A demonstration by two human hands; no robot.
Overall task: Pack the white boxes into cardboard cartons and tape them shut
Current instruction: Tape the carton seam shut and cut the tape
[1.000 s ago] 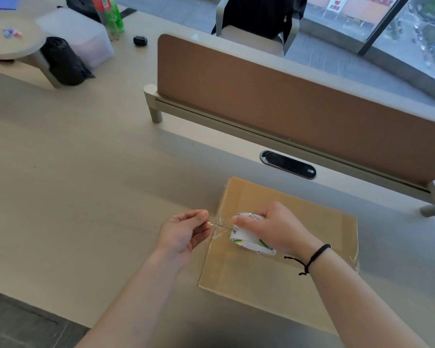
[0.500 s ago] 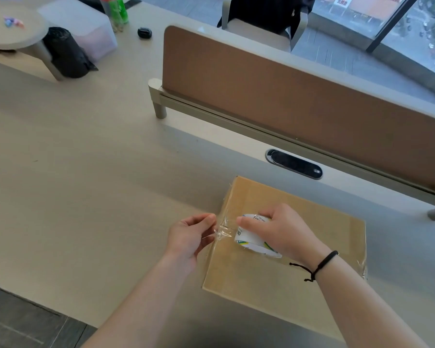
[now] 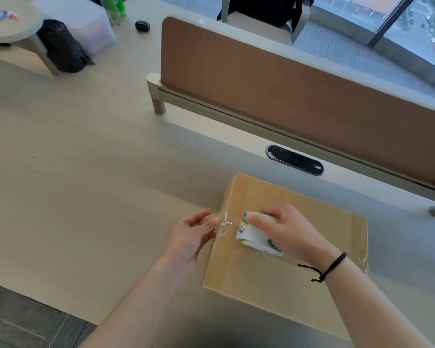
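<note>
Since earlier, both hands sit nearer the carton's [image 3: 281,267] left edge; flaps closed, taping unfinished: left hand [image 3: 189,237] pinches tape end [image 3: 224,226], right hand [image 3: 286,232] grips tape roll [image 3: 254,237].

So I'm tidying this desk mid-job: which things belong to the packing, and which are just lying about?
In use: carton, tape roll, left hand, right hand.
Lying about: black bag, plastic tub, bottles, small black case.

One wide-angle camera on my head looks forward and down, close over my desk [image 3: 86,187]. My forearms enter from the bottom edge. The desk divider [image 3: 299,96] and a window [image 3: 412,18] fill the top.
</note>
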